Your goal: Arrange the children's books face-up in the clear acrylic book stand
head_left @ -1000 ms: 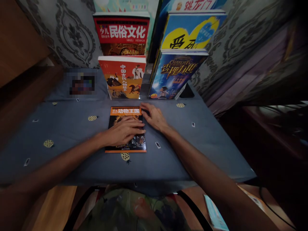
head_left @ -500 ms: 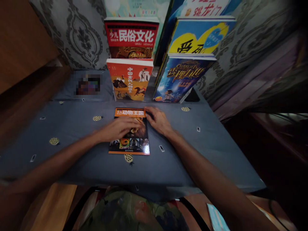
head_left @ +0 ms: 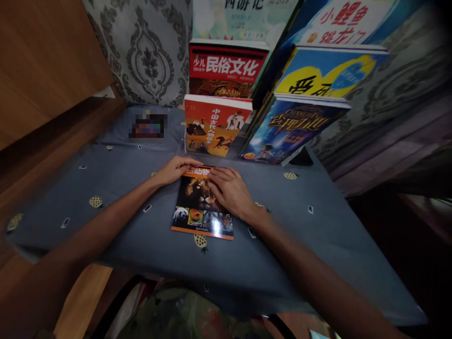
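Observation:
A thin book with an orange title band and a lion on its cover (head_left: 201, 205) lies flat on the blue-grey cloth of the table (head_left: 106, 197). My left hand (head_left: 174, 169) curls over the book's top left corner, fingers bent onto the edge. My right hand (head_left: 228, 188) lies flat on the upper right part of the cover, fingers stretched out and pointing left. Both forearms reach in from below.
Behind the book stands a tiered rack of upright books: an orange one (head_left: 215, 125), a red one (head_left: 226, 70), a dark blue one (head_left: 293, 129) and a yellow-and-blue one (head_left: 325, 73). A patterned grey wall (head_left: 148, 52) is behind, and a wooden panel (head_left: 42, 61) at left.
My left hand has slid from the middle of the cover up to its top left corner. My right hand has moved from the book's right edge onto the cover. The view has shifted left.

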Demonstrator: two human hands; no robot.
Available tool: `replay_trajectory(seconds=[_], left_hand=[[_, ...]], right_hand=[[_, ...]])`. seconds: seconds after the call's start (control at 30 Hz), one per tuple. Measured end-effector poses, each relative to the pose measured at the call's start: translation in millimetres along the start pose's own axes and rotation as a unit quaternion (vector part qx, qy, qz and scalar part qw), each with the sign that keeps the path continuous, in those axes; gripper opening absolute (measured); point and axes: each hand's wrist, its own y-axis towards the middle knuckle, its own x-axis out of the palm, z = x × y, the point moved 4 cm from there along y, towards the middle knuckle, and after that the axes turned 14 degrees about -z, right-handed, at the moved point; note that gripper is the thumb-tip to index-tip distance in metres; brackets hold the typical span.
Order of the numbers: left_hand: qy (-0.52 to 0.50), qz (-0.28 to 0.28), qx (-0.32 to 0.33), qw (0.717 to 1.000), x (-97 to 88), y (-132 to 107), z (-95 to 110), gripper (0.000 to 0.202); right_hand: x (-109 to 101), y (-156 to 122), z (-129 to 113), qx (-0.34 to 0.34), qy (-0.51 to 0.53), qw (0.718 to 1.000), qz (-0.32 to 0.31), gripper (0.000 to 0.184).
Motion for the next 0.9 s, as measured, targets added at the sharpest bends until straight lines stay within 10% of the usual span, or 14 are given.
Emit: replay_trajectory(seconds=[0.23, 0.57, 0.9], left_hand=[[-0.019, -0.005, 0.004, 1.000, -0.1, 1, -3, 0.037], [-0.021, 0.000, -0.007, 1.000, 0.9, 1, -9, 0.036], [0.029, -0.005, 0.006, 1.000, 1.0, -1, 1, 0.034]], right_hand=[[15, 24, -49, -0.123, 0.047, 0.989, -0.066, 0.036], [36, -26, -106, -0.241, 0.055, 0.957, -0.148, 0.043], [19, -39, -104, -0.198, 0.133, 0.962, -0.131, 0.044]])
